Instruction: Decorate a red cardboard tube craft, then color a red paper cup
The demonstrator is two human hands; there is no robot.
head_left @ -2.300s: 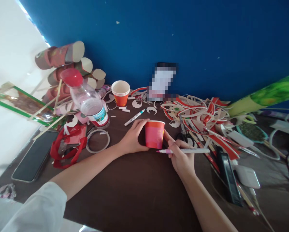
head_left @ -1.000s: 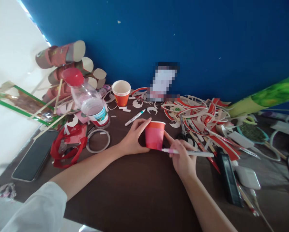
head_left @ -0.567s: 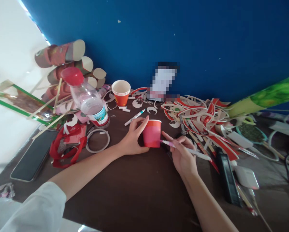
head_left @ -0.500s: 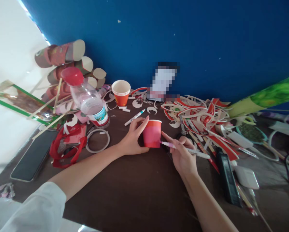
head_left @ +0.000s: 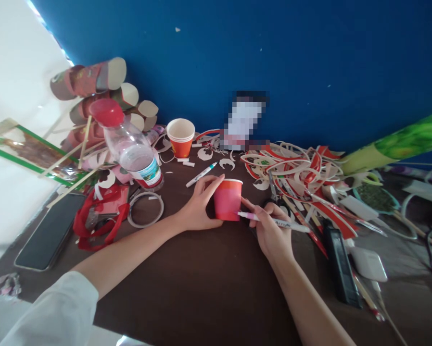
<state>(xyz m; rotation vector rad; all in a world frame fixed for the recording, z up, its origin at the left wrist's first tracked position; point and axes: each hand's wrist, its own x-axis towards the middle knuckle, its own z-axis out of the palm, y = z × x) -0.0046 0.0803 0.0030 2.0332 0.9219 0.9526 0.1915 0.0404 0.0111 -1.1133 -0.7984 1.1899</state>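
Dark messy table [head_left: 209, 288] | left hand [head_left: 197, 207] wrapped round red cup [head_left: 227, 200], steadying it; right hand [head_left: 272, 230] pinching pink marker [head_left: 273, 221], tip touching cup's side

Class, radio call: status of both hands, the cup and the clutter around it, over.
Left hand steadies red paper cup. Right hand holds pink-tipped marker, tip at cup's side. Paper strips and scissors just right of it.
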